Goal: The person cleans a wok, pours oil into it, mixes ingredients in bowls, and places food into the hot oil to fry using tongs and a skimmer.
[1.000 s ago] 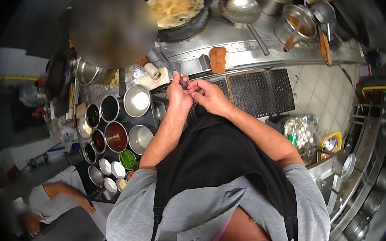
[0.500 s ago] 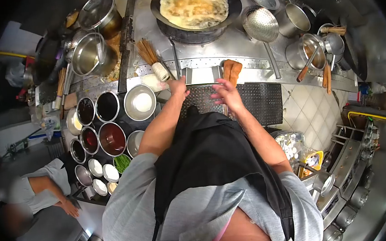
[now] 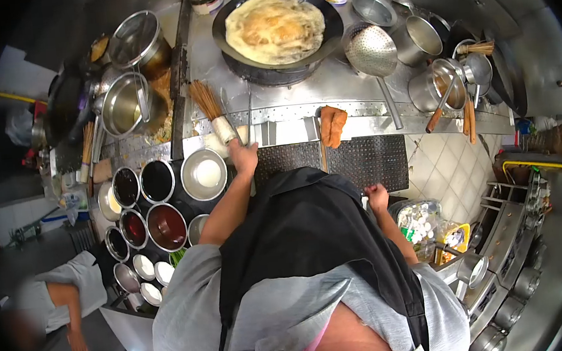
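At the counter's front edge, my left hand (image 3: 244,158) is closed at the lower end of a bamboo brush (image 3: 223,128) and a thin metal tool; which of these it grips is unclear. My right hand (image 3: 377,198) hangs low beside my black apron (image 3: 299,234), fingers curled, with a small white thing at them. A flat, egg-like pancake (image 3: 275,29) lies in the black wok (image 3: 334,29) on the stove. Folded orange-brown cloth (image 3: 333,127) rests on the counter edge between my hands.
Sauce pots (image 3: 166,227) and a steel bowl (image 3: 204,174) stand at the left. A perforated ladle (image 3: 370,50) and pots (image 3: 417,38) are at the right. Another person's arm (image 3: 72,314) shows lower left. A black mat (image 3: 373,161) covers the floor.
My hands were together a second ago and have moved apart. The right one has dropped down to my right side, while the left has stayed near the brush. The other person's hand has lowered.
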Demonstrator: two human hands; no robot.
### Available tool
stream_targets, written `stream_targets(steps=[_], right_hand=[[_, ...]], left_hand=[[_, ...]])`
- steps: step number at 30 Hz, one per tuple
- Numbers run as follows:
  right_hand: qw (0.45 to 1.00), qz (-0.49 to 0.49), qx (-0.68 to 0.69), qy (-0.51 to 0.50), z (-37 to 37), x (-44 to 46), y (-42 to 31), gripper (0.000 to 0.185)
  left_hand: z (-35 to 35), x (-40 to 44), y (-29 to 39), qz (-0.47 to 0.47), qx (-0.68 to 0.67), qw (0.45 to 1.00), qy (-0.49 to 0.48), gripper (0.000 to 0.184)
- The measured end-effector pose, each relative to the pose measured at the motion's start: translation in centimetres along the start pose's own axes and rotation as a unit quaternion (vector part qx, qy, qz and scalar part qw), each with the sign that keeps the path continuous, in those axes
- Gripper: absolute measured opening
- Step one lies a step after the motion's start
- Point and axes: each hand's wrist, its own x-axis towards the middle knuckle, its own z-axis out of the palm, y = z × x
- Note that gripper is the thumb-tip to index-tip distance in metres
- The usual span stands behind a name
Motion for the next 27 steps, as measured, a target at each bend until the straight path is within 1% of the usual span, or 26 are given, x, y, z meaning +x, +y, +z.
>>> stream_targets(steps=[1, 2, 3, 5, 6, 7, 9, 10, 13, 14, 16, 17, 18, 19, 20, 21, 22, 23, 24, 25, 26, 27], right_hand=[[0.999, 0.028, -0.022, -0.022, 0.6, 0.3, 3.6, 0.026], [0.993, -0.007, -0.112, -0.04, 0.7, -0.1, 6.1, 0.023], [0.977, -0.044, -0.202, -0.059, 0.6, -0.3, 8.2, 0.02], [0.967, -0.066, -0.217, -0.112, 0.6, -0.2, 12.4, 0.005], [0.989, 0.059, -0.088, -0.1, -0.5, -1.3, 9.9, 0.015], [0.978, 0.184, 0.04, -0.09, -2.4, -3.2, 5.4, 0.026], [0.98, 0.147, 0.089, -0.106, -1.3, -1.2, 8.0, 0.046], [0.981, 0.106, 0.101, -0.129, -0.7, 0.4, 9.9, 0.052], [0.98, 0.08, 0.137, -0.119, -0.5, 3.9, 9.2, 0.055], [0.978, 0.078, 0.151, -0.12, -0.9, 4.7, 7.8, 0.057], [0.969, 0.094, 0.181, -0.137, -2.7, 7.0, 4.7, 0.064], [0.962, 0.106, 0.208, -0.145, -2.7, 8.7, 4.7, 0.065], [0.953, 0.118, 0.233, -0.153, -2.4, 10.7, 5.4, 0.067], [0.952, 0.117, 0.236, -0.158, -3.1, 11.5, 4.4, 0.066], [0.95, 0.116, 0.24, -0.162, -4.0, 12.5, 3.4, 0.066], [0.948, 0.117, 0.244, -0.165, -4.6, 13.1, 2.6, 0.066], [0.946, 0.103, 0.246, -0.185, -3.9, 15.4, 4.3, 0.066], [0.945, 0.107, 0.247, -0.184, -4.4, 16.2, 4.3, 0.067], [0.944, 0.113, 0.25, -0.182, -5.0, 16.4, 4.0, 0.067], [0.943, 0.12, 0.254, -0.179, -5.3, 16.6, 4.0, 0.068], [0.942, 0.114, 0.249, -0.192, -5.9, 16.3, 4.4, 0.063], [0.94, 0.136, 0.248, -0.192, -6.2, 15.9, 5.2, 0.062]], left_hand=[[-1.1, -0.3, 1.3, 0.011, 0.013, 1.0, -0.011, 0.062], [-2.6, -0.6, 2.9, 0.003, 0.028, 0.998, -0.053, 0.053], [-3.0, -0.9, 3.4, 0.011, 0.02, 0.998, -0.052, 0.049], [-4.1, -1.4, 3.7, 0.015, 0.01, 0.999, -0.039, 0.04], [-4.6, -1.4, 3.7, 0.062, 0.002, 0.998, -0.016, 0.029], [-5.0, -1.4, 3.9, 0.069, -0.016, 0.997, -0.012, 0.022], [-6.0, -1.8, 5.2, 0.121, -0.049, 0.991, -0.003, 0.019], [-6.0, -1.7, 5.2, 0.151, -0.078, 0.985, -0.002, 0.013], [-6.5, -1.6, 6.8, 0.092, -0.121, 0.988, -0.017, 0.01], [-6.9, -1.6, 7.9, 0.105, -0.1, 0.989, 0.007, 0.018], [-8.7, -1.4, 10.5, 0.037, -0.135, 0.99, 0.023, 0.021], [-9.1, -1.3, 11.7, 0.002, -0.154, 0.988, 0.03, 0.023], [-9.2, -0.2, 10.4, 0.005, -0.147, 0.988, 0.053, 0.028], [-11.3, -0.5, 13.5, 0.01, -0.147, 0.985, 0.084, 0.028], [-12.2, 0.4, 13.1, 0.03, -0.14, 0.983, 0.117, 0.025], [-13.2, 1.5, 12.7, 0.024, -0.158, 0.979, 0.129, 0.022], [-14.8, 1.9, 13.3, 0.036, -0.2, 0.97, 0.133, 0.019], [-16.4, 2.4, 13.8, 0.001, -0.224, 0.965, 0.134, 0.017], [-17.7, 3.7, 12.4, 0.007, -0.216, 0.965, 0.152, 0.016], [-19.3, 3.4, 14.7, -0.013, -0.222, 0.959, 0.175, 0.016], [-20.7, 4.4, 14.0, -0.004, -0.228, 0.954, 0.193, 0.017], [-22.0, 5.2, 13.7, 0.009, -0.221, 0.952, 0.21, 0.018]])
